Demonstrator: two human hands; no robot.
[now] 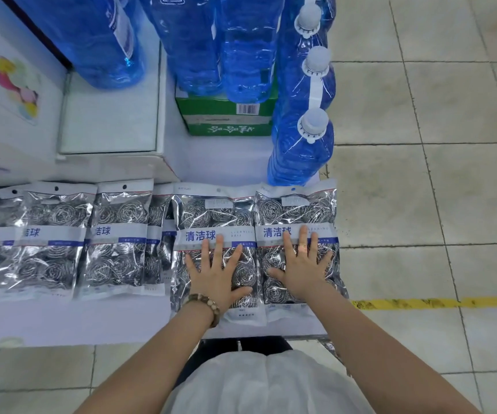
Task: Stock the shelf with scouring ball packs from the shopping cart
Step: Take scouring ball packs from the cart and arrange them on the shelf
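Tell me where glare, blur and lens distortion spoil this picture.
Head view: glare streaks the shiny film of the scouring ball packs, worst on the two under the left hand and right hand; the colourful sticker at far left is smeared by blur; the wide lens curves the floor tile lines and stretches the forearms.

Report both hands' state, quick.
Left hand: open, fingers spread, flat on a pack, holding nothing.
Right hand: open, fingers spread, flat on the end pack, holding nothing.
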